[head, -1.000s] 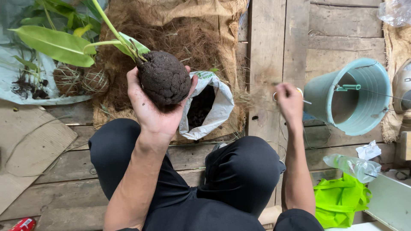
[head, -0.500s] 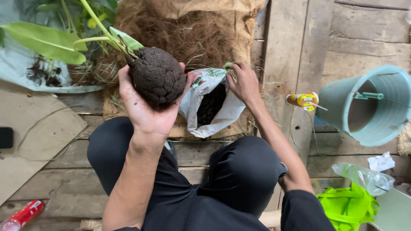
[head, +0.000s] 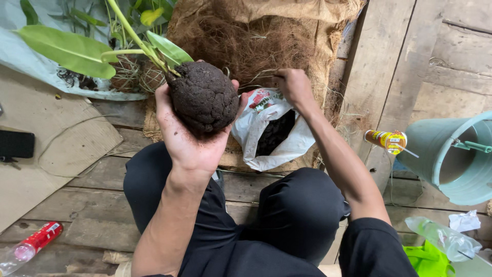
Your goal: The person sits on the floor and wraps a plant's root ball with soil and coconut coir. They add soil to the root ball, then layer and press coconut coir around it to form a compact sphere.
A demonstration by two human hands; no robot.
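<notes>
Far left there's a black phone (head: 16,144) lying on a sheet of cardboard (head: 56,154), and a red-capped bottle (head: 31,247) down on the wooden floor (head: 92,205). Above that, a grey tarp (head: 36,66) with a few more little plants on it.

The left hand (head: 192,136) is palm up, fingers curled round the back and sides of a dark soil ball (head: 204,96), so it's cupping it rather than squeezing. A green stem with broad leaves (head: 66,50) pokes out of the top and leans off to the left. The ball is up in the air over the person's knee, touching nothing but the hand.

Next comes a white plastic bag (head: 266,133), mouth open, dark soil showing inside, sitting just in front of a heap of brown coconut fibre (head: 251,46) on burlap. The right hand (head: 293,86) is at the edge of that heap with fingers pinched together on a few strands (can't tell how much it's actually got).

Further right, a small yellow-and-red tube (head: 385,140) on the planks, then a teal bucket (head: 451,159) on its side.

What I'd worry about: the ball looks crumbly and only one hand supports it. With the leaves pulling sideways, a tilt of the wrist could roll it off or crack it.
</notes>
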